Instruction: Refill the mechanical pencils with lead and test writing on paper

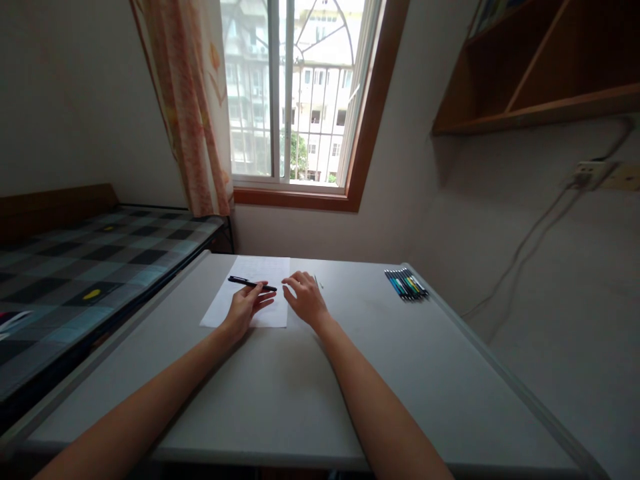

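Observation:
My left hand (246,305) is closed on a black pen (239,280), held between thumb and fingers above a white sheet of paper (220,313). The pen lies roughly sideways, one end pointing toward my right hand. Just right of that end, my right hand (306,297) hovers at the paper's right edge, its fingers curved and apart, with nothing seen between them. Beside its far side lies a thin, light-coloured piece (321,285), partly hidden and too small to name.
A row of several pens (406,285) lies at the far right of the white table (280,393). To the left stands a bed (125,253) with a checked cover. A window and curtain (193,107) are behind the table; a wooden shelf (500,113) hangs at upper right.

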A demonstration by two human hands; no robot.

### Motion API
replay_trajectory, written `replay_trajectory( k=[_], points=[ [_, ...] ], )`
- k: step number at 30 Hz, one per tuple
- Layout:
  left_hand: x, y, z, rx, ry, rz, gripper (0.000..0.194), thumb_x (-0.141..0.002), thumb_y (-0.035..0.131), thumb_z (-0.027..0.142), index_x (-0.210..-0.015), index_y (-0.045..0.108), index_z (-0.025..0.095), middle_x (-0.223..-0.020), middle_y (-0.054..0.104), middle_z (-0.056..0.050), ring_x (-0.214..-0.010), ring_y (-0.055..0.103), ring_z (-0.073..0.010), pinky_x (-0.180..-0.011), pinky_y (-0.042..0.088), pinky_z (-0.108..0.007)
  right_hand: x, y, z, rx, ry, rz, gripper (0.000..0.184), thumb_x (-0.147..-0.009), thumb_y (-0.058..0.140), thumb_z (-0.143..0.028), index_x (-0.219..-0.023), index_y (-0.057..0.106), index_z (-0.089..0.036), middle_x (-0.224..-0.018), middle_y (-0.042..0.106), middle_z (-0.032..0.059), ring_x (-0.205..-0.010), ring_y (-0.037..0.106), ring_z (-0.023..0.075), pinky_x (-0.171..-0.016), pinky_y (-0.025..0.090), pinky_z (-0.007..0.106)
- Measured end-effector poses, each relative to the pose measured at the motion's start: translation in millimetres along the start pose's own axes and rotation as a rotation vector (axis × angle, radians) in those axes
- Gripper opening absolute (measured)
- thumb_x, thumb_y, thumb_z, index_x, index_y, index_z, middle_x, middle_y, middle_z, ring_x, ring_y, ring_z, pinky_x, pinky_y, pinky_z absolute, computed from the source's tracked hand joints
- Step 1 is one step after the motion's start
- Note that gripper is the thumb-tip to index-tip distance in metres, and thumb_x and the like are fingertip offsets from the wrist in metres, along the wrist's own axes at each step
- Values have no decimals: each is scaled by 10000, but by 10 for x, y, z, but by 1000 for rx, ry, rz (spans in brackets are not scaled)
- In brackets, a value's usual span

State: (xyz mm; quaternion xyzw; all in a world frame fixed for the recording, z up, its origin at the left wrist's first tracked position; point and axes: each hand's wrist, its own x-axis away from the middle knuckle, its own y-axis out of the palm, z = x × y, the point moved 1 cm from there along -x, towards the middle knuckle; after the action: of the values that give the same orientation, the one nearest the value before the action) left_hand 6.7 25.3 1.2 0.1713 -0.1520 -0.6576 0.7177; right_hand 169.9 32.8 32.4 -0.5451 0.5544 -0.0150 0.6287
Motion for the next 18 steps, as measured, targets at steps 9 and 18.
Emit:
replay_trajectory(
  k=[9, 18],
  points=[
    [66, 33, 23, -66, -18, -68, 287, -685, 686, 252, -911, 640, 82, -969, 666, -141, -847, 646, -240, -748, 528, -371, 14, 75, -62, -43, -105, -95, 163, -851, 492, -262, -968, 592, -206, -917, 564, 54, -873, 491, 180, -791, 401, 319],
    [66, 23, 16, -90, -25, -63, 275, -702, 673, 262, -909, 635, 86, -960, 671, -141, -866, 647, -253, -734, 531, -356, 20, 69, -30, -69, -89, -106, 141, -834, 511, -217, -949, 591, -197, -913, 567, 51, -864, 498, 167, -800, 404, 306]
  ],
)
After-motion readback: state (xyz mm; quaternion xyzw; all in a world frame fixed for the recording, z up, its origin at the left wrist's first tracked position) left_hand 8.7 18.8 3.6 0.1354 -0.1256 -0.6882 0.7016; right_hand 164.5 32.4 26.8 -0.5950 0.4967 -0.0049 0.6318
